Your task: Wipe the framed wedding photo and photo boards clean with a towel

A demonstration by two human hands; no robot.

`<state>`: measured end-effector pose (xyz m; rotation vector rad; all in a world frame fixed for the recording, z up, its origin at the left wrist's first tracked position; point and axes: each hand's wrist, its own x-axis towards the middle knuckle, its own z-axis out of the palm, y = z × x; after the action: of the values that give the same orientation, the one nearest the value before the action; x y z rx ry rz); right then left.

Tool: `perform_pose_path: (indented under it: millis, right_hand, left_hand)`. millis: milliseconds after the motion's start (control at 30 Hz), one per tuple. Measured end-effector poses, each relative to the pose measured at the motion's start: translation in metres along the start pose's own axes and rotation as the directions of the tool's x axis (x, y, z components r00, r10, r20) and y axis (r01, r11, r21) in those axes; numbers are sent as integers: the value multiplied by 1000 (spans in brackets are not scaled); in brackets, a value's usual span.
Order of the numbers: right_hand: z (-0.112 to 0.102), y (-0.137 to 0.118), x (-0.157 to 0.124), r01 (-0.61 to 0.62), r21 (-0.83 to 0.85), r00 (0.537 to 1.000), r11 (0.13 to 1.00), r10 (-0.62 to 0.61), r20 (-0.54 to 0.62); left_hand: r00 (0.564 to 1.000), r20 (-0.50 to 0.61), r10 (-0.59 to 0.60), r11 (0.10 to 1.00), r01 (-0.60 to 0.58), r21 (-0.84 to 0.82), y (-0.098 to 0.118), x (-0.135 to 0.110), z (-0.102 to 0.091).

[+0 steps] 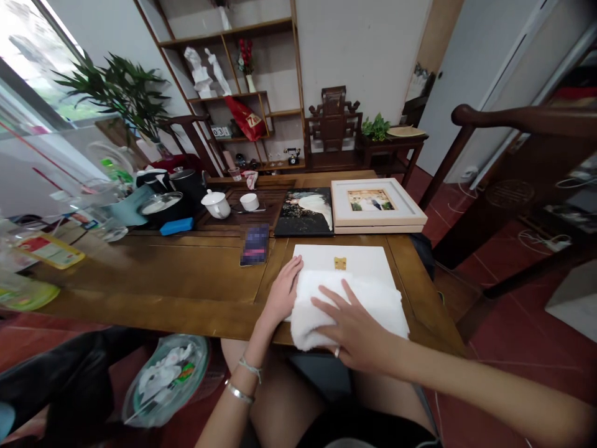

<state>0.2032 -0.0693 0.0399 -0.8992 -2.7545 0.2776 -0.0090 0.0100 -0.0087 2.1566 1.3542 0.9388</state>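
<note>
A white flat panel [317, 255] with a small gold-coloured metal hanger [340, 263] lies at the near edge of the wooden table. Over its nearer part is a folded white towel [373, 305]. My right hand [349, 323] rests on the towel, fingers spread across its top and a ring on one finger. My left hand [284, 286] lies along the left edge of the panel, fingers stretched out and touching it. The towel hides the lower part of the panel.
Beyond the panel lie a dark photo print [305, 211] and stacked light-wood picture frames [405, 214]. A phone [254, 244], white teapot [216, 204], white cup [249, 201] and blue block [176, 226] stand left. A trash bin [203, 354] sits below the table; a wooden chair [494, 186] is right.
</note>
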Motion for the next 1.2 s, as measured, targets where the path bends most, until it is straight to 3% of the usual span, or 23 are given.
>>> perform_pose_path:
  millis: [100,267,367,467,667,767,867,1100,1200]
  right_hand:
    - [-1,9,2,14,15,1000,1000,-14,2]
    - [-11,68,39,-101,-25,988,995,97,-117]
    - [-11,88,53,-161,-56,974,985,149,-168]
    - [-6,80,51,-171,-87,972,981,154,-178]
    - [1,24,17,-73,-118,994,990,63,-92]
    - [1,10,7,-30,-100,997,995,23,-71]
    - [1,15,7,-44,-80,994,996,35,-108]
    - [0,53,33,-132,-70,970,989,114,-217]
    - [-1,55,38,-156,-61,964,986,139,-229]
  left_hand:
    - [1000,0,19,1000,-19,5,-1,0,0]
    - [1000,5,30,998,-30,48,2,0,-1]
    - [1000,4,16,998,-16,54,4,1,-1]
    - [1000,-7,23,999,-23,36,3,1,0]
    - [999,-9,43,999,-43,-5,-5,0,1]
    - [999,-10,45,999,-45,2,-6,0,1]
    - [999,-10,46,999,-46,-1,-6,0,1]
    - [999,-8,44,999,-44,8,-2,0,1]
    - [999,-13,35,999,-35,24,0,1,1]
